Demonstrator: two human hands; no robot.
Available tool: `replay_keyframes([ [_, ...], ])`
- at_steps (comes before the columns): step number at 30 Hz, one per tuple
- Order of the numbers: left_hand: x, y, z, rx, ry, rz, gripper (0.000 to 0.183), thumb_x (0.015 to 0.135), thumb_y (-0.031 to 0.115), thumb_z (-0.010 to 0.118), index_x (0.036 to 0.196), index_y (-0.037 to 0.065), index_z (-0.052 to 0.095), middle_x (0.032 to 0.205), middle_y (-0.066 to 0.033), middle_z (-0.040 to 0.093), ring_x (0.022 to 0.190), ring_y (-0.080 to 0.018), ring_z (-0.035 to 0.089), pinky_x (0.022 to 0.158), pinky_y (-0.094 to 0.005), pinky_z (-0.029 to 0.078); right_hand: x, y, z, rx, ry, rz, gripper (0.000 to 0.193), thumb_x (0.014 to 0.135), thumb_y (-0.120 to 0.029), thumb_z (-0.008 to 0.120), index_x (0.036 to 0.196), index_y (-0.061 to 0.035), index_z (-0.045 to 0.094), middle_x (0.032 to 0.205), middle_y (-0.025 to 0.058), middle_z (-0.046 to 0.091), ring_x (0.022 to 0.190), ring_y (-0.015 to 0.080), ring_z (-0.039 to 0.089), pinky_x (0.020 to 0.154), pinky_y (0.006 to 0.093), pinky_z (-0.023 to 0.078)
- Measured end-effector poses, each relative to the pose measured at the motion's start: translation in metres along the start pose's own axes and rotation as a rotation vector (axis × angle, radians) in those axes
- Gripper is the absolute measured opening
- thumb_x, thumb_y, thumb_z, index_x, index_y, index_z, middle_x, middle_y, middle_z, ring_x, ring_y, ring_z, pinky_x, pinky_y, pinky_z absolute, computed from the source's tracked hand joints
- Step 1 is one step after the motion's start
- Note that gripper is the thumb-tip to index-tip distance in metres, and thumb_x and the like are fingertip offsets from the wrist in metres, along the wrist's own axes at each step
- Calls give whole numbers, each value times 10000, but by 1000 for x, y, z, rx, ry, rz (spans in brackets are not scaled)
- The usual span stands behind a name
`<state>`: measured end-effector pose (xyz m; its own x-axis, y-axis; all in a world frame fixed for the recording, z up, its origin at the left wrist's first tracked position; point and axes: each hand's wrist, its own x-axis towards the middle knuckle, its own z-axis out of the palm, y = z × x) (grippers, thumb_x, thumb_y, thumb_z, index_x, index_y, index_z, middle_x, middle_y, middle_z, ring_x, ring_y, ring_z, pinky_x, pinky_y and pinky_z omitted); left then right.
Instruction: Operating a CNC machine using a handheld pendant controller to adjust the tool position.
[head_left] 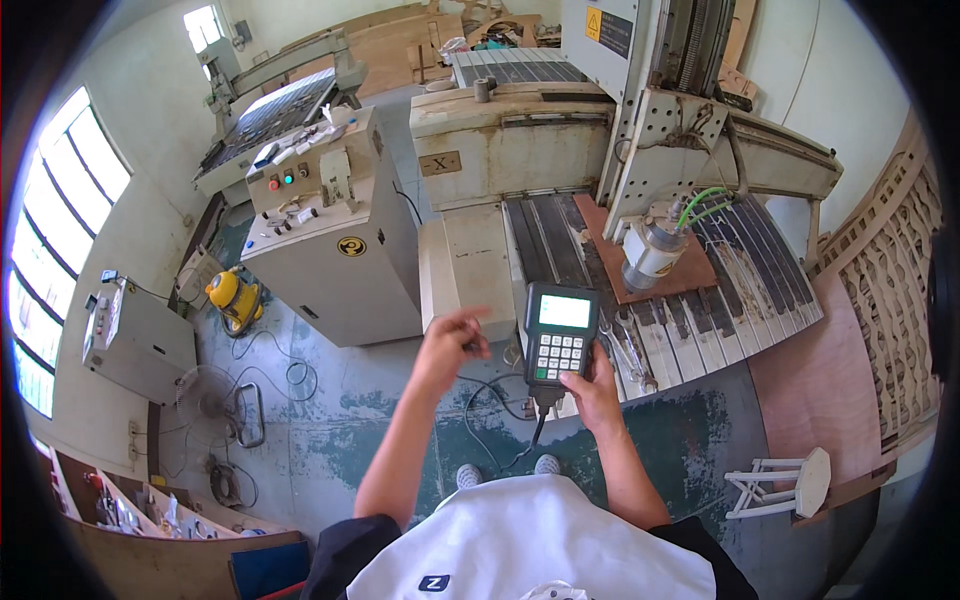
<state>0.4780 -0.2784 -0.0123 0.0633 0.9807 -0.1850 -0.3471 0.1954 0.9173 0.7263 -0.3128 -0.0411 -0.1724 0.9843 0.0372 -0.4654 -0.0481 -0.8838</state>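
A black handheld CNC controller (560,333) with a lit screen and several light keys is gripped in my right hand (595,388), the thumb on its lower keys. A black cable (540,425) hangs from its lower end toward the floor. My left hand (452,345) hovers left of the controller, apart from it. Its index finger is stretched out, the other fingers partly curled, with nothing visible in them. Beyond the controller, a CNC router's spindle (655,255) with green tubing stands over a reddish-brown board (697,278) on the slatted machine bed (780,300).
Wrenches (632,350) lie on the bed's near edge, close to my right hand. Left stands a grey control cabinet (340,260) with buttons and loose items on top. A yellow vacuum cleaner (235,300), a fan (208,395) and cords (290,385) occupy the floor. A white stool (785,483) is at right.
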Motion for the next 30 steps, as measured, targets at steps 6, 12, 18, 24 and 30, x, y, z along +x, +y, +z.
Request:
replay_keyframes([
  [6,-37,-34,38,-173,-4,-132,296,955,86,556,1202,-75,590,967,-60,604,865,-168,607,781,-334,513,0,-1,12,-145,-50,-55,626,760,23,667,1335,-11,421,1169,79,577,1086,168,578,970,335,456],
  [12,-37,-40,32,349,22,68,316,827,134,735,1025,-95,643,889,-57,600,825,-124,572,739,-268,469,-4,3,23,-214,-78,-23,730,751,62,677,1403,-12,356,1206,89,559,1113,174,571,977,328,455],
  [18,-39,-44,34,166,44,81,253,816,110,733,980,-64,651,849,-70,644,804,-113,567,722,-266,455,-5,2,23,-207,-101,-8,746,759,64,669,1419,1,328,1216,101,552,1117,176,569,976,328,456],
  [24,-40,-38,39,116,23,64,253,830,90,717,1009,-68,633,874,-68,649,810,-111,566,727,-264,452,-5,-2,25,-208,-110,-3,758,760,65,668,1429,-1,317,1220,105,555,1118,180,573,973,335,462],
  [30,-40,-39,38,146,25,69,264,825,90,721,1006,-74,621,899,-80,648,826,-117,571,721,-267,461,-4,-2,25,-188,-107,7,736,762,56,674,1415,-6,340,1203,97,567,1109,176,577,968,329,461],
])
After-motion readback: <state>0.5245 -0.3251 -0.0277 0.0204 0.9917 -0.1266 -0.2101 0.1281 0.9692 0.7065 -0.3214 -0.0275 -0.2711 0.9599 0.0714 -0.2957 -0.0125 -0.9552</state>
